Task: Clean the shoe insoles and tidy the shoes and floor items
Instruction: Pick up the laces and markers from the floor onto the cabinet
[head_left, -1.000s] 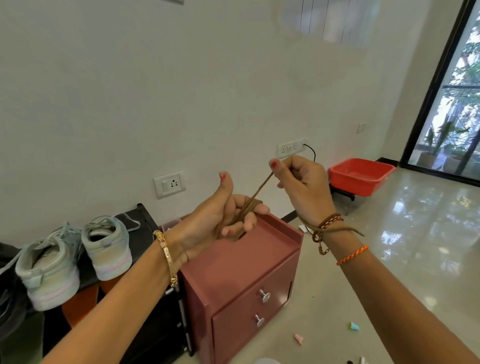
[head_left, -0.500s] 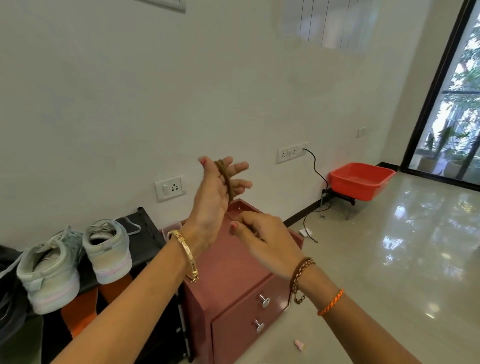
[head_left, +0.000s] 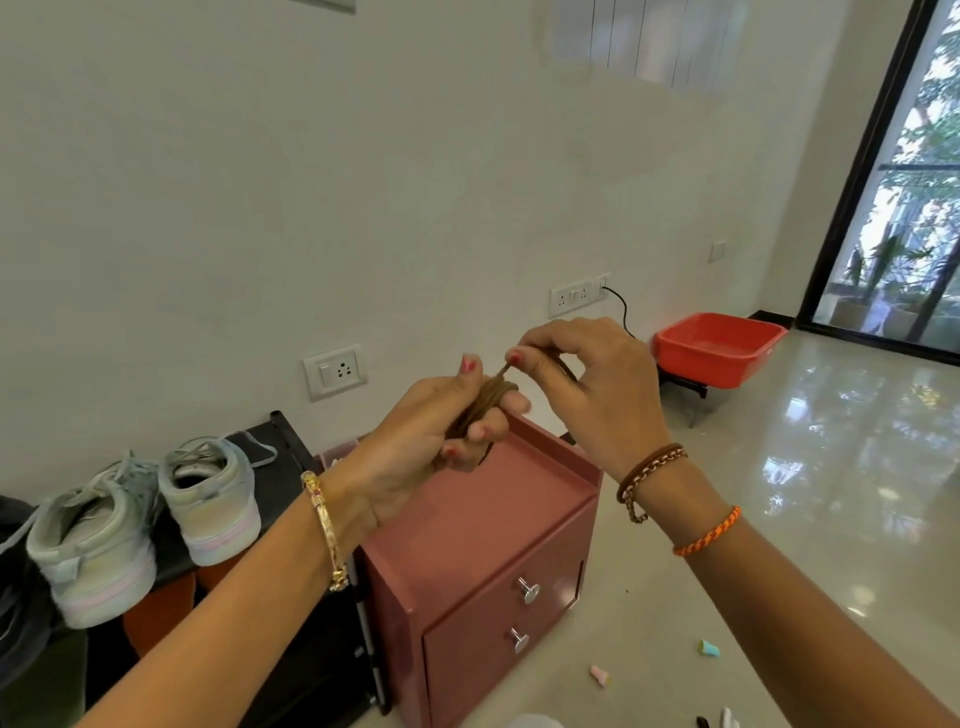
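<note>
Both hands up in front of me, above the pink cabinet (head_left: 483, 525).

My left hand (head_left: 441, 431) has its grip closed round a brown shoelace (head_left: 485, 402): the lace is wound in a bundle round the fingers, which curl in on it, thumb upright beside the coil. My right hand (head_left: 592, 384) has its grip pinched on the lace's free end, thumb and forefinger closed just above the bundle. The two hands are almost touching, with only a short run of lace between them.

Gold bangle (head_left: 326, 525) on my left wrist. Brown braided bands (head_left: 649, 467) and an orange cord (head_left: 707, 531) on my right.

Below the hands: the cabinet stands on the floor (head_left: 831, 493), with two drawers and a metal knob on each. Its top has a raised rim.

To the left, a pair of pale grey-green sneakers (head_left: 150, 519) sits side by side on a black shoe rack (head_left: 280, 478), heels toward me, laces loose.

Against the wall (head_left: 363, 182) on the right, a red tub (head_left: 719, 348). Two wall sockets, with a black cord plugged into the farther one.

Small pastel bits (head_left: 707, 648) lie scattered on the floor near the cabinet's right side; cannot tell what they are.
</note>
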